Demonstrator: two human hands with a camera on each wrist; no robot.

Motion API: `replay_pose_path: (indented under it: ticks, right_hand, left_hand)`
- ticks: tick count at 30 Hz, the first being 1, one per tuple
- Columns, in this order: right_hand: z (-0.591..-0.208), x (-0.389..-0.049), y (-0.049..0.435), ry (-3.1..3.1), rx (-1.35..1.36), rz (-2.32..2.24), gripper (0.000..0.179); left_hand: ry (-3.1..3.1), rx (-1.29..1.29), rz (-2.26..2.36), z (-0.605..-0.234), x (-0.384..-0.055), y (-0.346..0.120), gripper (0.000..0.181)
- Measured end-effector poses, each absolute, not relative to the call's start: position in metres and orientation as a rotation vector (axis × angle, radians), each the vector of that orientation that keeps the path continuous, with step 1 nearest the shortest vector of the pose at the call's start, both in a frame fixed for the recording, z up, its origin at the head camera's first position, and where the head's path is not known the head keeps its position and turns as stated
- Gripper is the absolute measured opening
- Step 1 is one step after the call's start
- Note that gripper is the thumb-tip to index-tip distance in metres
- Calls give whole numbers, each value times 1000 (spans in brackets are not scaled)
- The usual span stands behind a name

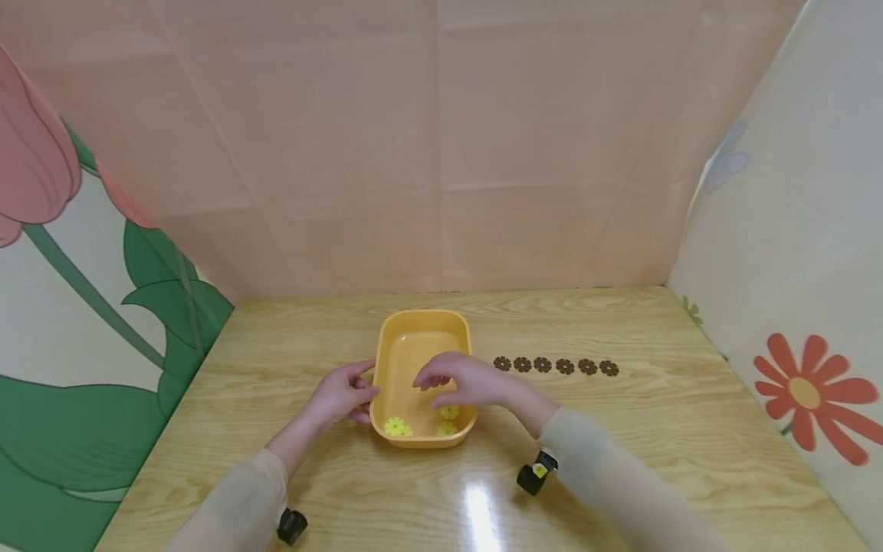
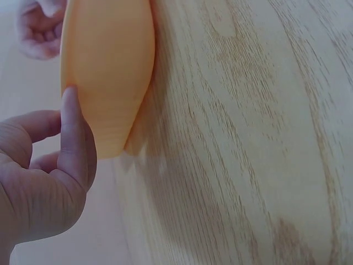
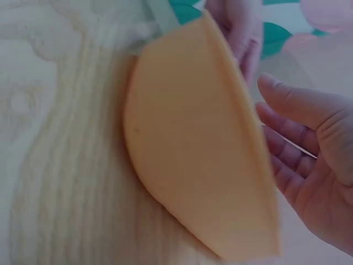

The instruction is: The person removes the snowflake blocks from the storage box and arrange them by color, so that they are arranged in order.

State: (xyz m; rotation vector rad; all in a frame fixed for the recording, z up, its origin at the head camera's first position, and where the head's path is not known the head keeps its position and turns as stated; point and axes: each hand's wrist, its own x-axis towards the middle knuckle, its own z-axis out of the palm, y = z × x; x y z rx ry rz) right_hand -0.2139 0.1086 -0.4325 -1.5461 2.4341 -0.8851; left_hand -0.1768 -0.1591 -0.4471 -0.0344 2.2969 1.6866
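A yellow-orange rectangular tub (image 1: 421,326) stands on the wooden table. Several small bright-yellow flower-shaped pieces (image 1: 396,427) lie in its near corners. My left hand (image 1: 338,395) is at the tub's left side, fingertips touching the outer wall close under the rim; the left wrist view shows a fingertip (image 2: 70,94) against that wall. Above the tub's inside hovers my right hand (image 1: 469,379), its fingers loosely bent and apart. Nothing shows between the thumb and fingers in the right wrist view, where this hand (image 3: 320,149) appears beyond the tub wall (image 3: 193,138).
To the right of the tub, several dark brown flower-shaped pieces (image 1: 565,366) lie in a row. Pink sheeting (image 1: 441,153) hangs behind the table (image 1: 331,322). Side panels with printed flowers rise on the left (image 1: 55,429) and right (image 1: 779,268).
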Motion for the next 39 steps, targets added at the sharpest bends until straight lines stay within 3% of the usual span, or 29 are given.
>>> replay_pose_path:
  ticks: [17, 39]
  right_hand:
    - [-454, -210, 60, 2395, -1489, -631, 38]
    - [-473, -215, 44, 2446, -1552, -422, 32]
  left_hand:
    - [2300, 13, 1684, -444, -176, -160, 60]
    - [2277, -1, 1695, -445, -175, -161, 60]
